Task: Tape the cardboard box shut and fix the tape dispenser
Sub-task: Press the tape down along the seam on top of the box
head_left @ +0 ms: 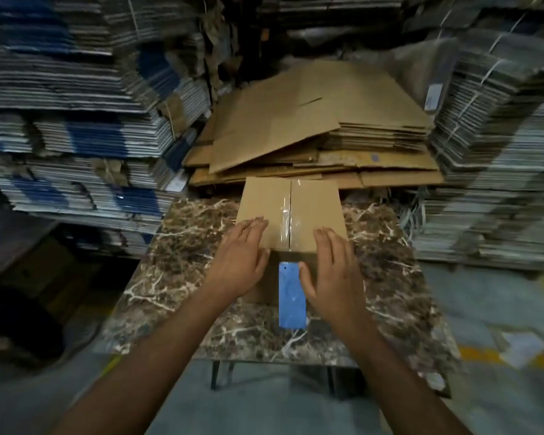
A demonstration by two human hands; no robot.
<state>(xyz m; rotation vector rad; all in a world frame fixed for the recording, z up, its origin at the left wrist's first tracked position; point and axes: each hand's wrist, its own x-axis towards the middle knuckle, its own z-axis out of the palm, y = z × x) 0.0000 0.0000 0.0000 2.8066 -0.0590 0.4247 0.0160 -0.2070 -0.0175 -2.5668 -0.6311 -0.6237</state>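
Note:
A brown cardboard box [314, 208] stands on the marble-patterned table [182, 246], its two top flaps closed. A strip of clear tape [286, 211] runs along the seam between them. My left hand [239, 262] lies flat at the box's near left corner, fingers apart. My right hand [333, 271] hovers with fingers spread at the near right corner, by the front face. A blue rectangular piece [292, 296] hangs down the box's front face between my hands; what it is I cannot tell. No tape dispenser is recognisable in view.
A pile of flattened brown cartons [321, 133] lies just behind the table. Tall stacks of bundled flat cardboard [76, 120] rise on the left, and more bundled stacks [496, 152] stand on the right. Grey floor with a yellow line [484, 353] lies to the right.

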